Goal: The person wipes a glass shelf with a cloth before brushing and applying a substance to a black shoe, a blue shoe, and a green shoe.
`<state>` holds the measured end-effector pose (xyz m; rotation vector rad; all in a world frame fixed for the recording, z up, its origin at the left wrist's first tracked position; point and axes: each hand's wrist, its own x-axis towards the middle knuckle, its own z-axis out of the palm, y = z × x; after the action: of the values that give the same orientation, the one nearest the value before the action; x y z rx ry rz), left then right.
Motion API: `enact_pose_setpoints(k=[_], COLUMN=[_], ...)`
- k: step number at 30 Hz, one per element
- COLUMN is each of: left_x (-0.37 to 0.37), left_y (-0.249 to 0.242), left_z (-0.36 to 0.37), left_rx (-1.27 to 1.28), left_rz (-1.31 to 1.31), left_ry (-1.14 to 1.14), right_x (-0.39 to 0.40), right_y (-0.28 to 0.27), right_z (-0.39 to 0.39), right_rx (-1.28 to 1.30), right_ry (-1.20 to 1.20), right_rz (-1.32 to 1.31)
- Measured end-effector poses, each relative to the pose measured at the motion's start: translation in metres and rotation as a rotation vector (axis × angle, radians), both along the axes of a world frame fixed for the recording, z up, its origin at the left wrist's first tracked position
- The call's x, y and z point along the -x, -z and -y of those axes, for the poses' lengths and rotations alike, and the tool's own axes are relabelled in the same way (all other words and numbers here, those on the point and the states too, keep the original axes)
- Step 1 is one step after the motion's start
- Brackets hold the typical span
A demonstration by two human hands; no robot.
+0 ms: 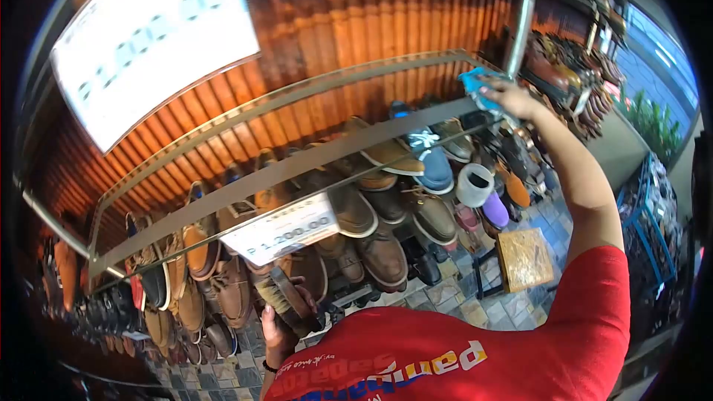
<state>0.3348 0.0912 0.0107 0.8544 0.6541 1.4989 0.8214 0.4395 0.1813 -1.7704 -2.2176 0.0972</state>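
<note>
My right hand (512,98) is closed on a blue cloth (479,87), which lies against the right end of the metal shelf frame (327,154), near an upright pole. Low in the view, my left hand (278,334) holds a brown sandal (286,301) with a tan edge, close to my body. Above the sandal, a white price sign (286,230) hangs on the front of the frame. Rows of brown, tan and blue shoes (432,167) show through and below the frame.
A large white sign (156,37) hangs at the upper left before a corrugated orange wall (356,30). A wooden stool (526,258) stands on the tiled floor. At the right are more shoe racks (557,67) and a blue crate (650,223).
</note>
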Motion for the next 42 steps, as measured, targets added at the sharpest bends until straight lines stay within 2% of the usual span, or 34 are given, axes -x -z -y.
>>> enact_pose_setpoints(k=[1, 3, 4, 5, 7, 9, 11, 13, 15, 16, 17, 19, 21, 23, 25, 27, 28, 30, 33, 36, 39, 42], left_x=[-0.007, -0.023, -0.029, -0.036, -0.049, -0.061, -0.074, -0.092, -0.112, -0.121, -0.128, -0.142, -0.146, -0.146, -0.136, -0.137, -0.135, -0.132, -0.122, -0.123, -0.127, -0.13], left_y=[-0.001, 0.0, 0.0, 0.0, -0.001, 0.002, 0.008, 0.02, 0.014, 0.009, 0.019, 0.017, 0.02, 0.024, 0.033, 0.031, 0.025, 0.028, 0.043, 0.041, 0.043, 0.053], left_z=[-0.004, -0.012, -0.015, -0.02, -0.029, -0.039, -0.052, -0.061, -0.071, -0.073, -0.074, -0.071, -0.059, -0.046, -0.029, -0.016, -0.011, -0.003, 0.003, 0.003, 0.001, -0.006], left_rx=[0.027, 0.076, 0.094, 0.106, 0.128, 0.194, 0.257, 0.29, 0.278, 0.298, 0.31, 0.276, 0.306, 0.312, 0.283, 0.335, 0.303, 0.35, 0.376, 0.394, 0.407, 0.461], left_rz=[-0.014, -0.042, -0.056, -0.084, -0.142, -0.121, -0.108, -0.08, -0.112, -0.107, -0.049, -0.054, -0.04, -0.04, 0.029, 0.032, -0.011, 0.094, 0.109, 0.088, 0.099, 0.056], left_ry=[0.019, 0.044, 0.044, 0.051, 0.062, 0.094, 0.113, 0.08, 0.093, 0.128, 0.067, 0.034, -0.07, -0.164, -0.168, -0.351, -0.335, -0.38, -0.451, -0.398, -0.393, -0.359], right_x=[-0.033, -0.04, -0.072, -0.097, -0.125, -0.152, -0.118, -0.083, -0.045, -0.019, 0.008, 0.056, 0.08, 0.107, 0.128, 0.136, 0.132, 0.123, 0.101, 0.085, 0.093, 0.12], right_y=[0.009, -0.011, 0.003, 0.02, 0.049, 0.099, 0.132, 0.152, 0.166, 0.156, 0.143, 0.148, 0.175, 0.184, 0.199, 0.217, 0.223, 0.221, 0.264, 0.355, 0.37, 0.379], right_z=[-0.006, 0.04, 0.031, 0.027, 0.041, 0.055, 0.091, 0.113, 0.125, 0.135, 0.148, 0.159, 0.153, 0.161, 0.169, 0.168, 0.171, 0.179, 0.177, 0.177, 0.181, 0.172], right_rx=[-0.031, -0.078, -0.189, -0.3, -0.484, -0.223, -0.045, -0.007, 0.206, 0.336, 0.473, 0.643, 0.899, 1.057, 0.78, 0.67, 0.735, 0.864, 0.859, 0.785, 0.815, 0.463], right_ry=[0.081, 0.412, 0.357, 0.294, 0.357, 0.29, 0.39, 0.435, 0.242, 0.179, 0.118, 0.173, -0.209, -0.178, -0.328, -0.383, -0.369, -0.354, -0.572, -0.5, -0.268, -0.397], right_rz=[-0.005, 0.134, 0.036, -0.203, -0.624, -1.26, -1.564, -1.31, -1.405, -1.447, -1.482, -1.481, -1.488, -1.556, -1.628, -1.529, -1.433, -1.229, -0.745, -0.531, -0.5, -0.529])
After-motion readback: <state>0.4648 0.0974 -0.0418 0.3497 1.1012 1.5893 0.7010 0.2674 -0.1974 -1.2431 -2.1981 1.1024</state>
